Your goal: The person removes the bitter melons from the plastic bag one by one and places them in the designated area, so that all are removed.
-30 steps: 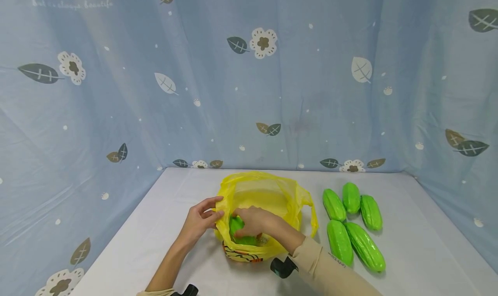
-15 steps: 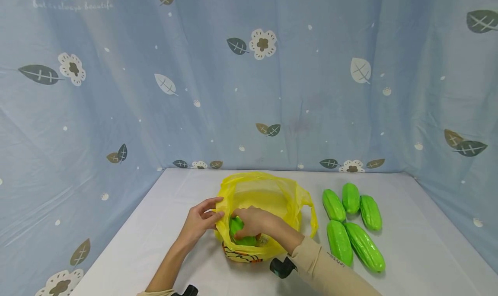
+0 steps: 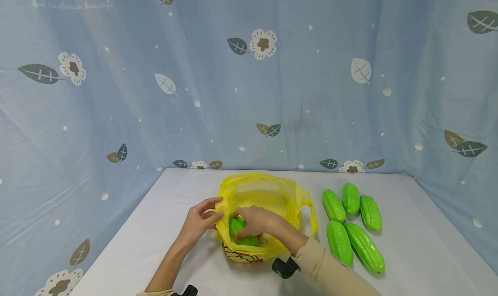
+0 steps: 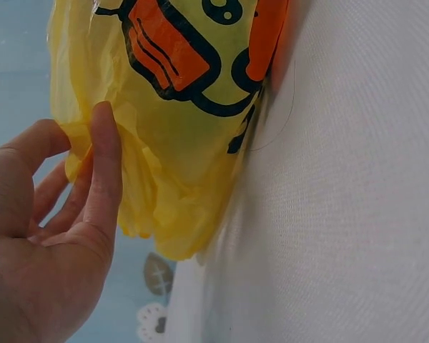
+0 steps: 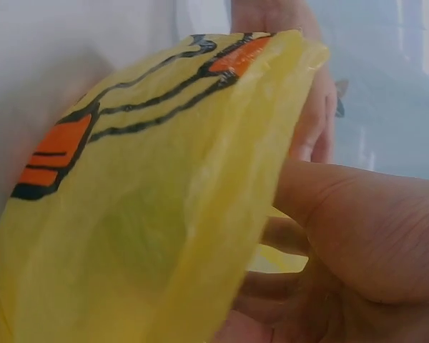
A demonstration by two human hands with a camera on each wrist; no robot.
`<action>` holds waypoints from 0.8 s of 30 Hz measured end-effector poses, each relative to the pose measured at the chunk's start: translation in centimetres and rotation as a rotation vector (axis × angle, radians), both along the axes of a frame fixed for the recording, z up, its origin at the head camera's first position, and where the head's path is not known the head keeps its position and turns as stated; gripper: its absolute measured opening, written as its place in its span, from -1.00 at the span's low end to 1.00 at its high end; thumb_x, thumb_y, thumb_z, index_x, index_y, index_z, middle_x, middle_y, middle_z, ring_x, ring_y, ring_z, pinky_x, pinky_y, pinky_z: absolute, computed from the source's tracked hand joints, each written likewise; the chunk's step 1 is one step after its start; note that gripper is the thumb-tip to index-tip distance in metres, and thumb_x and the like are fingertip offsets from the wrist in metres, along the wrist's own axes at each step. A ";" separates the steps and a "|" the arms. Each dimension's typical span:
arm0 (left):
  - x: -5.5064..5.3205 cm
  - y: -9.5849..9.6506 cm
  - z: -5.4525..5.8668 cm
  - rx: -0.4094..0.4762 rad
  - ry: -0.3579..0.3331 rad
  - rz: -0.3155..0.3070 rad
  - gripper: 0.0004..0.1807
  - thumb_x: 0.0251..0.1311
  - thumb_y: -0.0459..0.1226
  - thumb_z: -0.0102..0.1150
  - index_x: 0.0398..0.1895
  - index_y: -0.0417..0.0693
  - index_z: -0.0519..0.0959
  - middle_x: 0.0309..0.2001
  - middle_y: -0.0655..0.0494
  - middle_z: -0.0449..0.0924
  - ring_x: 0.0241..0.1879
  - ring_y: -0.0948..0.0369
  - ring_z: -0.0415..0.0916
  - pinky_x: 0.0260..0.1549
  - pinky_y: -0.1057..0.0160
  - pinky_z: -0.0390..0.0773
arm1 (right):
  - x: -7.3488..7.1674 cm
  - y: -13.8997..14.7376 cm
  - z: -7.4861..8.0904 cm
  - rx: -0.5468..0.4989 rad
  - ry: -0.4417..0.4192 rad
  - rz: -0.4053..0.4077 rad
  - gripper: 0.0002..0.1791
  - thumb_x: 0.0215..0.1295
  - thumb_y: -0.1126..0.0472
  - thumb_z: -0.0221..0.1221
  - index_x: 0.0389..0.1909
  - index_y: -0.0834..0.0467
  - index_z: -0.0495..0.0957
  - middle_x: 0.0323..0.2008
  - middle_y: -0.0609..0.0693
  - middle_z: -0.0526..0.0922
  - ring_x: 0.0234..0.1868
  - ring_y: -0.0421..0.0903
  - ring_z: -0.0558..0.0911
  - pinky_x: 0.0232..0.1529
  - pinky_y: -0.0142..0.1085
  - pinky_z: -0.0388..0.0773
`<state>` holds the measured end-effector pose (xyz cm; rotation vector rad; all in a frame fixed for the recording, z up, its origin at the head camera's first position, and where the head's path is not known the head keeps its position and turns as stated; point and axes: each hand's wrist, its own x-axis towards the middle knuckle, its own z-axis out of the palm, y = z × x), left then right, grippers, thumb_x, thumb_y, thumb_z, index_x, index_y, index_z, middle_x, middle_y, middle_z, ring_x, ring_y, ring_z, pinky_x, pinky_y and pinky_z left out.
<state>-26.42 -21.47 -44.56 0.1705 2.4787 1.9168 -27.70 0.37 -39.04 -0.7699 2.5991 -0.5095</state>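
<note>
A yellow plastic bag (image 3: 256, 196) with a printed cartoon stands on the white table, its mouth wide and facing up. My left hand (image 3: 198, 220) pinches the bag's left rim between thumb and fingers, as the left wrist view also shows. Through the mouth reaches my right hand (image 3: 254, 221), its fingers curled over a bright green cucumber (image 3: 235, 227) inside. The cucumber's lower part is hidden by the hand and the bag's front wall. In the right wrist view the bag's wall (image 5: 150, 236) covers the fingertips of my right hand (image 5: 357, 243).
Several shiny green cucumbers (image 3: 365, 247) lie in a loose cluster right of the bag. One bag handle (image 3: 313, 218) droops on that side. The white table (image 3: 424, 253) ends at the back against a blue curtain (image 3: 330, 114) with leaf and flower prints.
My right hand and sleeve have shifted very slightly to the right, and a bit more of the cucumber shows in the bag. My left hand keeps its place on the rim.
</note>
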 end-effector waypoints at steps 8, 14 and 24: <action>0.0 0.0 0.0 0.000 0.002 -0.007 -0.51 0.21 -0.13 0.32 0.22 0.13 0.51 0.07 -0.13 0.55 -0.16 0.17 0.65 -0.31 0.26 0.71 | 0.2 1.3 0.8 -0.105 -0.071 -0.031 -0.37 0.19 0.05 0.36 0.28 0.01 0.41 -0.08 -0.02 0.56 -0.40 -0.18 0.56 -0.48 -0.33 0.66; 0.0 0.0 -0.1 0.005 0.007 -0.014 -0.52 0.22 -0.14 0.32 0.22 0.11 0.51 0.06 -0.14 0.55 -0.16 0.18 0.66 -0.31 0.26 0.71 | 0.0 2.7 1.4 -0.163 -0.077 -0.011 -0.36 0.20 0.07 0.36 0.29 0.04 0.40 -0.06 0.04 0.57 -0.46 -0.16 0.59 -0.45 -0.23 0.70; 0.0 0.2 -0.1 0.006 0.011 -0.006 -0.51 0.20 -0.16 0.33 0.22 0.10 0.51 0.06 -0.14 0.56 -0.19 0.17 0.65 -0.33 0.25 0.71 | -0.1 5.2 2.9 -0.244 -0.067 0.021 -0.37 0.23 0.07 0.34 0.30 0.08 0.37 0.08 0.20 0.58 -0.35 -0.10 0.63 -0.47 -0.28 0.65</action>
